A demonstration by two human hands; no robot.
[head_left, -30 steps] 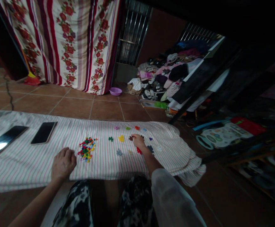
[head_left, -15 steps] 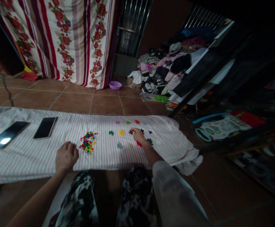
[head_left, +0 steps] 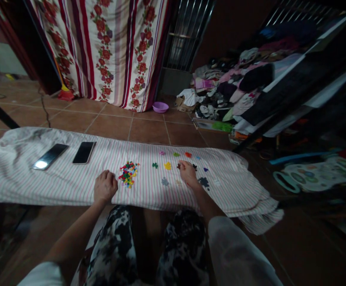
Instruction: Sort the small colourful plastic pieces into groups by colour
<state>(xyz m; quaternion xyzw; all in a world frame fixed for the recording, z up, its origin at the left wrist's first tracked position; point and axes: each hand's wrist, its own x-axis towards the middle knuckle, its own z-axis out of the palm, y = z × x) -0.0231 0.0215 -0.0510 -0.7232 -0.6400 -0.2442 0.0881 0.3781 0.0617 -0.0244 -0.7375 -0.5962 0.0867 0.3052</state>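
Note:
A mixed heap of small coloured pieces (head_left: 128, 174) lies on a striped cloth (head_left: 143, 194). My left hand (head_left: 105, 186) rests just left of the heap, fingers curled; whether it holds anything is hidden. Over the small brown pile (head_left: 179, 166), my right hand (head_left: 187, 172) has its fingertips pinched; anything between them is too small to make out. Small single-colour piles lie around it: yellow (head_left: 167, 165), dark green (head_left: 155, 165), grey (head_left: 165, 181), orange (head_left: 188, 154), light green (head_left: 176, 154), pink (head_left: 161, 153) and dark grey (head_left: 203, 182).
Two phones, one (head_left: 50, 157) farther left and one (head_left: 84, 152) nearer the heap, lie on the cloth. Beyond the cloth are a purple basin (head_left: 160, 107) and a large pile of clothes (head_left: 226, 85). My knees are below its front edge.
The camera view has shifted, so the cloth and everything on it appear farther right. My right hand stays at the brown pile, and my left hand remains beside the mixed heap.

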